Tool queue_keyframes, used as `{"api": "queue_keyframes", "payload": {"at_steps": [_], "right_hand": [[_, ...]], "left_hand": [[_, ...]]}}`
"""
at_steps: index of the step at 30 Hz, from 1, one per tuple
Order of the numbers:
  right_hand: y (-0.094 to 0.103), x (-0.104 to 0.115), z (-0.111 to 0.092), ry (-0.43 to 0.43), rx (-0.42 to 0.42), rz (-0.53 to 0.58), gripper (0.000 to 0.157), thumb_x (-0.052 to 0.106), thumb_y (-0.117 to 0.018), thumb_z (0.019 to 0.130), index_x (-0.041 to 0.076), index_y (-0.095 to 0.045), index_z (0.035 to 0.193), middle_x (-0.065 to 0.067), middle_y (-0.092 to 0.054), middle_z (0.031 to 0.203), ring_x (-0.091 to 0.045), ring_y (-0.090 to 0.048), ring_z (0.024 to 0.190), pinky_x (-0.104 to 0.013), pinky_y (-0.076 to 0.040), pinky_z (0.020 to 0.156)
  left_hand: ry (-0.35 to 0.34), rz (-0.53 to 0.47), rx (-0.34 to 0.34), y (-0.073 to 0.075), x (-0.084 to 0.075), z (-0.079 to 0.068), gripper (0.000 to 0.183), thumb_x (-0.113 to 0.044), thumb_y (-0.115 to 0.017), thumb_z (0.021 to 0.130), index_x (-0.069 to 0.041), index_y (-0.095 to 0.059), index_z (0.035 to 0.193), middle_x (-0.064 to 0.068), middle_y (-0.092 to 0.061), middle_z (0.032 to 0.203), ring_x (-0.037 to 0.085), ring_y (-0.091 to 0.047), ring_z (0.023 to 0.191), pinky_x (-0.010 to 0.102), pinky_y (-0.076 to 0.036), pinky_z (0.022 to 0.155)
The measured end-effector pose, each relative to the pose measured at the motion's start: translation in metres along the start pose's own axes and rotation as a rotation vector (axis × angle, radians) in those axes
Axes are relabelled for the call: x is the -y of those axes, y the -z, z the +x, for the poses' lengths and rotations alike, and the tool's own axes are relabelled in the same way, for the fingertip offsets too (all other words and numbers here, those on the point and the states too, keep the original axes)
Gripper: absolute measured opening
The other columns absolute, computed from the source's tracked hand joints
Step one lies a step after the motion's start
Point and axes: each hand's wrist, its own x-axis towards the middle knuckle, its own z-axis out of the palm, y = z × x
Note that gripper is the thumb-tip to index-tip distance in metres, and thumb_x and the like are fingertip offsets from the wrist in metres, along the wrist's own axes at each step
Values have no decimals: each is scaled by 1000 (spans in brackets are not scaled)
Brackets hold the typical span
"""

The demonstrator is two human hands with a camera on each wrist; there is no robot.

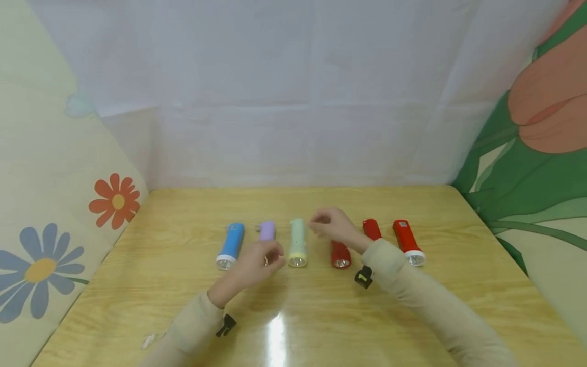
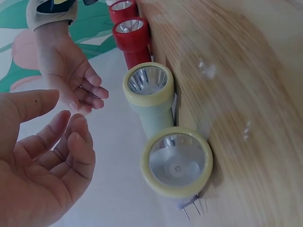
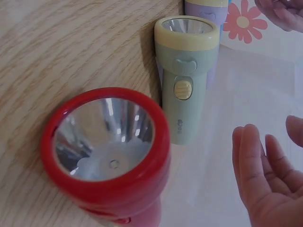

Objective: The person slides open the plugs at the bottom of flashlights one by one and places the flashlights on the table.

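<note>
In the head view my left hand [image 1: 252, 265] hovers over the purple flashlight [image 1: 267, 231], partly covering it, with fingers loosely bent and nothing held. The left wrist view shows this flashlight's cream-rimmed lens [image 2: 177, 163] and two metal plug prongs. My right hand [image 1: 336, 224] is raised between the pale green flashlight [image 1: 298, 238] and a red flashlight [image 1: 340, 255], thumb and fingers curving loosely around air. Seen from the right wrist, the green one has a cream slide switch [image 3: 182, 89]. Both hands are apart from the flashlights.
A blue flashlight [image 1: 233, 242] lies at the row's left end. Another red flashlight [image 1: 372, 229] is partly behind the right forearm; a red one with a white head [image 1: 405, 237] lies rightmost. A small whitish scrap [image 1: 148, 341] is on the wooden table [image 1: 330, 326]. Cloth hangs behind.
</note>
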Motion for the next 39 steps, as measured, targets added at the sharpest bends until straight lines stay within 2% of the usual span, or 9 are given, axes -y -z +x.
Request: {"api": "queue_keyframes", "payload": {"at_steps": [3,6,12,16,20,25,30,36,39], "right_hand": [[1,-1,-4,-8,-3,-11,15,10,-60,85,-2,-63,94,-10,-63,85,-20,-60,76,-34,-52,69],[3,-1,-7,-25,5,-19,18,11,-60,86,-2,-62,96,-13,-63,88,-20,-60,77,-37,-52,71],[5,-1,-10,-26,20,-8,19,12,-60,86,-3,-62,97,-17,-63,88,-33,-60,81,-46,-50,74],[5,-2,-9,-49,31,-19,22,13,-60,86,-3,-61,101,-12,-64,88,-36,-59,84,-45,-50,74],[6,-5,-6,-96,45,-28,28,15,-60,87,-3,-59,108,-11,-63,91,-33,-60,86,-43,-50,75],[7,-5,-1,-130,57,-23,34,18,-59,88,-4,-56,114,-11,-63,97,-31,-60,86,-41,-51,76],[8,-6,5,-120,76,-27,36,19,-56,90,-6,-55,116,-15,-62,101,-33,-61,87,-41,-51,75],[10,-6,16,-167,122,-49,37,21,-54,92,-5,-55,118,-18,-60,108,-32,-61,89,-40,-51,77],[11,-7,22,-178,142,-62,36,22,-53,92,-4,-55,117,-18,-60,108,-32,-61,89,-40,-51,76]], "left_hand": [[8,10,18,-1,-2,0,9,-9,-65,81,-5,-60,87,-5,-55,73,7,-49,63,20,-42,55],[14,1,24,-3,-4,0,13,-10,-65,81,-3,-61,91,-3,-57,76,8,-50,64,20,-43,55],[-2,-16,26,-7,-3,3,13,-8,-65,81,-1,-62,92,2,-60,82,10,-54,70,21,-46,60],[-26,-18,34,-8,-4,5,13,-8,-65,82,-1,-62,93,6,-62,85,15,-57,75,27,-49,65],[-24,-30,45,-9,-5,7,15,-9,-64,83,-1,-62,95,8,-63,88,16,-58,77,32,-50,67],[6,-26,53,-12,-1,10,19,-11,-65,82,-3,-62,99,7,-63,90,14,-56,75,25,-48,64],[35,-16,54,-15,4,14,23,-10,-65,82,-1,-61,102,9,-63,90,13,-55,71,21,-45,57],[149,-18,39,-19,4,20,30,-14,-63,83,3,-60,107,14,-64,91,12,-55,65,22,-46,53],[175,-23,37,-21,5,23,31,-14,-63,83,4,-60,108,16,-63,92,13,-56,64,22,-46,53]]}}
